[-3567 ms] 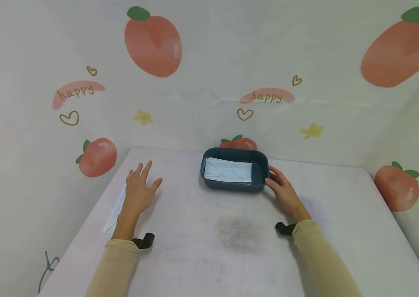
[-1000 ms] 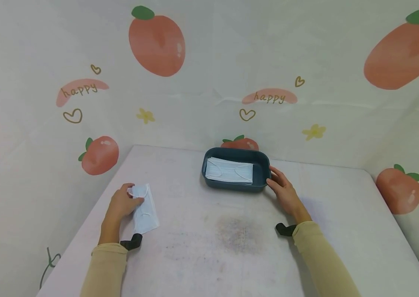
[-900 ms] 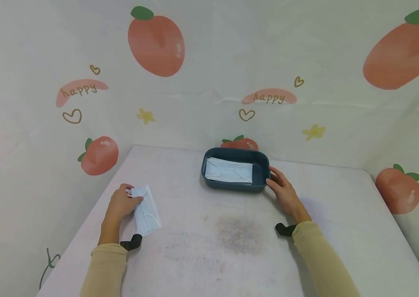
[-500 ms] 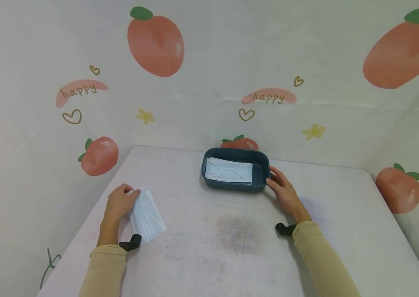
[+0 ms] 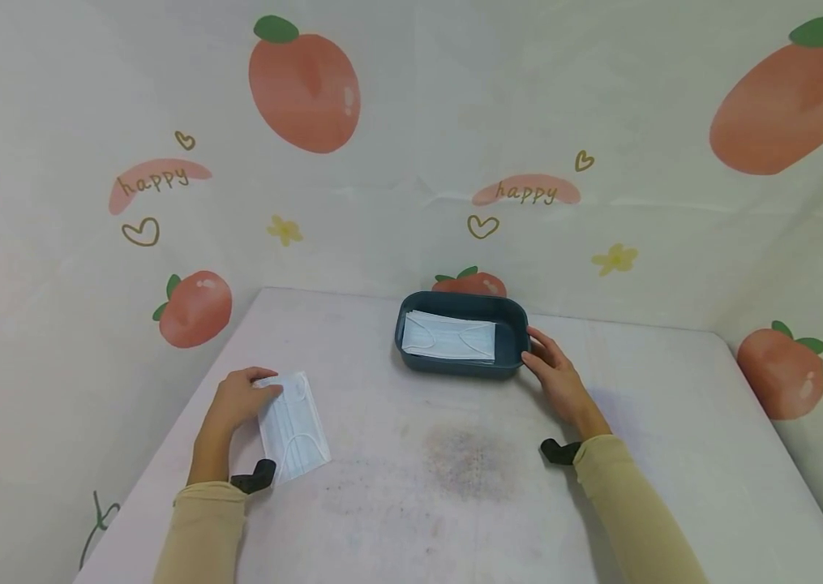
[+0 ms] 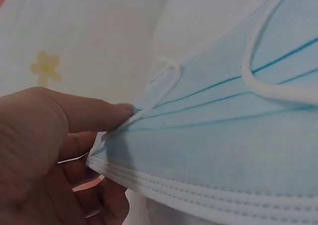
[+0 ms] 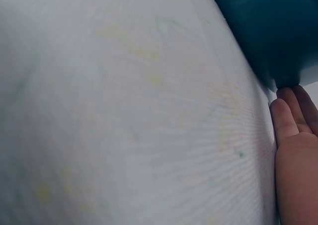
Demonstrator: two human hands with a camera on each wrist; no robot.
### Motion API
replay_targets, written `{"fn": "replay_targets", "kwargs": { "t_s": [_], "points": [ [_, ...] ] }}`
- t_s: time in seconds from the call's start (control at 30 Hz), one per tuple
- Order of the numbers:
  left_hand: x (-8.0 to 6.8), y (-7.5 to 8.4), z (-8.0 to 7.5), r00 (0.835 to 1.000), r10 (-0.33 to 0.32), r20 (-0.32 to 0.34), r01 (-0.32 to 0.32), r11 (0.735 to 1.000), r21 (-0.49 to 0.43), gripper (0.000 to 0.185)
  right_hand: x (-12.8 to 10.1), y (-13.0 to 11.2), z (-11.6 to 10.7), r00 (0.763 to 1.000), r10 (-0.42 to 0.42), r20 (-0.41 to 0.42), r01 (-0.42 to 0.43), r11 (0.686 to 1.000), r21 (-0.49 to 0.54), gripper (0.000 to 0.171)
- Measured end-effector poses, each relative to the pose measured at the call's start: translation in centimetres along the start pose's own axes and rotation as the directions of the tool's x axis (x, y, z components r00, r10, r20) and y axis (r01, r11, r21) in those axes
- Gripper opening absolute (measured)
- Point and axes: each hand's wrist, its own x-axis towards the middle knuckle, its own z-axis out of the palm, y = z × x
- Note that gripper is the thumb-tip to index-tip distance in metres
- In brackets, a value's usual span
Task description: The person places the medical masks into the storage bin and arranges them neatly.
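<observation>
A person's left hand point(image 5: 234, 403) pinches 1 pale blue pleated disposable face mask point(image 5: 293, 427) by its short edge, thumb on top and fingers curled beneath, at the left side of a worn white table point(image 5: 455, 487). The mask shows 3 pleat lines, a white stitched border and 2 white elastic ear loops lying across its face; its far end hangs toward the table's middle. The right hand point(image 5: 555, 376) rests with relaxed, straight fingers against the right end of 1 dark teal rectangular plastic tray point(image 5: 513, 337), which stands near the table's back edge, well apart from the held mask. Inside lies a flat stack of similar blue masks point(image 5: 447, 335); their number cannot be told.
</observation>
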Motion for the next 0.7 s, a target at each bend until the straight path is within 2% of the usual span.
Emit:
{"fn": "replay_targets", "kwargs": {
  "t_s": [0.17, 0.3, 0.43, 0.7],
  "points": [
    [0.0, 0.0, -0.2, 1.000, 0.012, 0.017, -0.011, 1.000, -0.016, 0.048, 0.1, 0.0, 0.0, 1.000, 0.009, -0.002, -0.009, 1.000, -0.013, 0.064],
    [-0.3, 0.5, -0.5, 1.000, 0.013, 0.019, -0.011, 0.994, -0.107, 0.048, 0.1, 0.1, 0.0, 1.000, -0.009, 0.001, 0.009, 1.000, 0.023, 0.066],
    [-0.5, 0.9, -0.7, 1.000, 0.022, 0.022, -0.017, 0.979, -0.202, 0.050, 0.1, 0.1, 0.1, 1.000, -0.027, 0.002, 0.027, 0.998, 0.054, 0.066],
    [-0.5, 1.5, -1.1, 0.995, 0.083, 0.060, -0.056, 0.934, -0.353, 0.056, 0.1, 0.2, 0.1, 1.000, -0.024, -0.004, 0.024, 0.999, 0.046, 0.066]
  ]
}}
